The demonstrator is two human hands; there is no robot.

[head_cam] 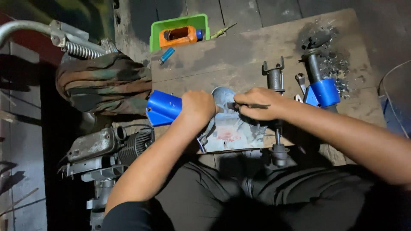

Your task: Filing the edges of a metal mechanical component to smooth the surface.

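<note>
I am seeing my left hand closing around the blue cylinder at nine o'clock on the worktop, while my right hand is pinching a thin dark tool over the grey metal part.

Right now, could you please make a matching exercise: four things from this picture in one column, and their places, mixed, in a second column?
Things:
1. green bin
2. left hand
3. right hand
4. camouflage cloth

Places:
A. left of the wooden board
B. holds a thin dark tool
C. at the board's far left corner, orange container inside
D. on the blue cylinder part

Pairs: 1-C, 2-D, 3-B, 4-A
</note>
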